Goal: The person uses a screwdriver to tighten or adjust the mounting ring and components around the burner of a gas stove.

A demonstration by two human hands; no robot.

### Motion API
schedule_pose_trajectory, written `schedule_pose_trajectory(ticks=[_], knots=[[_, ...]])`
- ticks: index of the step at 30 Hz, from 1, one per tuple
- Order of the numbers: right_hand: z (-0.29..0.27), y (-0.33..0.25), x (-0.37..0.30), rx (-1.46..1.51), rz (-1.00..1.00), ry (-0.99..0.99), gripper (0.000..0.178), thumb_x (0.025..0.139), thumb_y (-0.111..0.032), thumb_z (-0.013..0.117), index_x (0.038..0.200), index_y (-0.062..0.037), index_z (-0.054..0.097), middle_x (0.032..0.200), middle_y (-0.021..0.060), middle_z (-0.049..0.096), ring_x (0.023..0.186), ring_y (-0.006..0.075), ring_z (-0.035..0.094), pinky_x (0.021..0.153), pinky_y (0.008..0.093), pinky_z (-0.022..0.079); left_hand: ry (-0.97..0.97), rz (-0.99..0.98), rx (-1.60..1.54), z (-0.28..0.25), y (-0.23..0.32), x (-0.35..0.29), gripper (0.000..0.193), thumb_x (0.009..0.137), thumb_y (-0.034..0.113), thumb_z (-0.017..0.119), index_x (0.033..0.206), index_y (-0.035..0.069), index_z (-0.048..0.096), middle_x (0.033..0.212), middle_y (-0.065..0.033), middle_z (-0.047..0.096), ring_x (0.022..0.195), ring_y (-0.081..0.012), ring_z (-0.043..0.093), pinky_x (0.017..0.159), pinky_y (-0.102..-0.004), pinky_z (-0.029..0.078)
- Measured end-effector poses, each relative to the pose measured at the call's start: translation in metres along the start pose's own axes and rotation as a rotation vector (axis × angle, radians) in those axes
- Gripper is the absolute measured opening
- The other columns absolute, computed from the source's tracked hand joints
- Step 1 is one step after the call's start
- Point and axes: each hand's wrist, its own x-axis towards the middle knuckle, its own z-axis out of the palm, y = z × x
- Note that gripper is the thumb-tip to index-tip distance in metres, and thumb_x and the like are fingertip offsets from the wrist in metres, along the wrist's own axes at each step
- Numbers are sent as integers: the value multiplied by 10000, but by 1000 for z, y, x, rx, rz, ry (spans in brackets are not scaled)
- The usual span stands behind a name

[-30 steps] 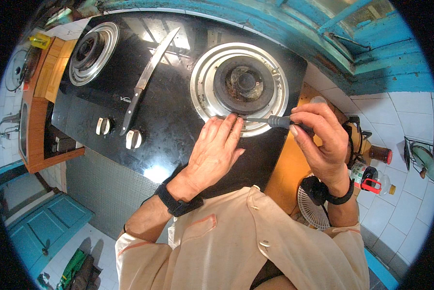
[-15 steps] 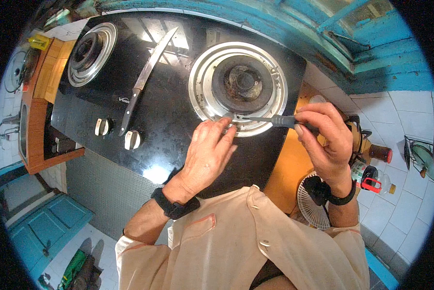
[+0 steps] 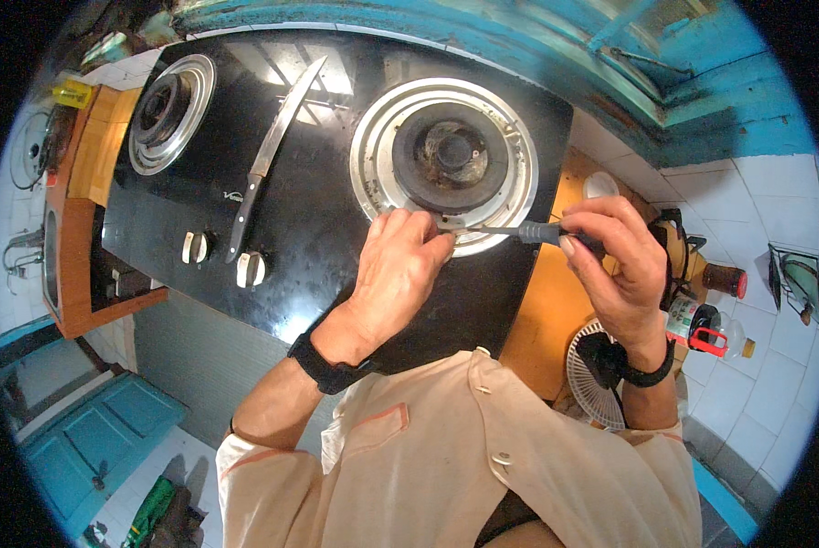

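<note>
In my right hand (image 3: 624, 265) is a slim tool with a grey ribbed handle (image 3: 537, 233) and a thin shaft, much like a screwdriver. It points left, held level above the front edge of the right burner's steel ring (image 3: 368, 187). The fingers of my left hand (image 3: 396, 274) are curled together at the tool's tip, over the ring's front left part. Whatever is between them is hidden. The black burner head (image 3: 451, 151) sits inside the ring. Left of it, a long kitchen knife (image 3: 277, 137) with a black handle lies on the black glass cooktop (image 3: 323, 210).
Two control knobs (image 3: 251, 268) stand at the cooktop's front left, below the left burner (image 3: 165, 114). To the right are an orange counter (image 3: 528, 315), a white fan (image 3: 592, 370) and bottles (image 3: 724, 333). A blue window frame (image 3: 720, 128) borders the back.
My left hand's fingers, stretched toward the tool's tip before, have drawn together and curled around there. My right hand still grips the tool in nearly the same place. The view has shifted slightly.
</note>
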Motion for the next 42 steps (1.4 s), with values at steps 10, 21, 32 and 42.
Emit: schedule_pose_trajectory(ticks=[10, 21, 32, 42], knots=[[-2, 2, -8, 9, 32, 12, 167, 838, 17, 758, 999, -3, 715, 1001, 112, 681, 662, 129, 586, 538, 251, 451, 97, -52, -111, 6, 2, -3, 255, 767, 64, 801, 998, 54, 694, 981, -77, 613, 948, -305, 567, 843, -421, 438], [-1, 5, -13, 9, 20, 23, 166, 845, 13, 754, 1005, 5, 713, 1007, 124, 689, 719, 163, 635, 551, 262, 467, 51, -34, -83, 7, 5, -3, 265, 754, 47, 793, 997, 61, 687, 997, -79, 605, 958, -305, 559, 859, -422, 430], [0, 5, -14, 34, 46, 24, 164, 842, 16, 751, 1001, 11, 711, 1003, 133, 688, 726, 175, 641, 560, 270, 476, 40, -86, -16, 4, 11, -3, 299, 753, 69, 800, 1028, 51, 685, 989, -97, 594, 954, -314, 549, 864, -426, 421], [2, 9, -18, 45, 27, 39, 167, 836, 21, 755, 995, 13, 705, 1000, 135, 681, 717, 179, 638, 562, 276, 477, 70, -48, -78, 4, 4, -2, 275, 746, 63, 804, 988, 63, 672, 958, -82, 594, 935, -295, 559, 873, -415, 406]])
